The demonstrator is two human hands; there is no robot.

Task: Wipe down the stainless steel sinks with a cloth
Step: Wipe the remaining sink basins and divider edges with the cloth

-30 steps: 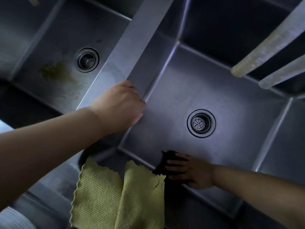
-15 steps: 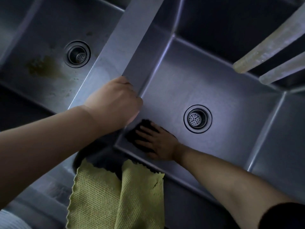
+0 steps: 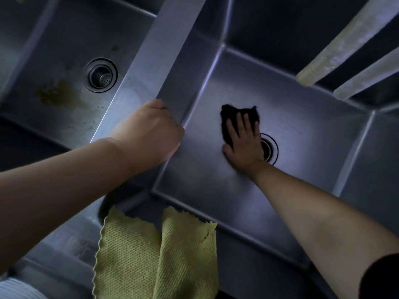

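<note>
Two stainless steel sinks lie below me. My right hand (image 3: 243, 143) presses a small dark cloth (image 3: 231, 114) flat against the bottom of the right sink (image 3: 302, 130), fingers spread and straight, just left of the drain (image 3: 271, 148), which it partly covers. My left hand (image 3: 149, 131) grips the divider (image 3: 164, 57) between the two basins, fingers curled over its edge. The left sink (image 3: 43, 67) has a brownish stain (image 3: 56, 92) beside its drain (image 3: 101, 74).
A yellow-green cloth (image 3: 155, 255) hangs over the near rim of the sinks. Two pale faucet spouts (image 3: 336, 46) reach in from the upper right above the right basin. A bit of striped fabric (image 3: 19, 290) shows at the bottom left.
My right hand has slid the dark cloth from the basin's near left corner across the bottom, up to the drain. My left hand has stayed on the divider.
</note>
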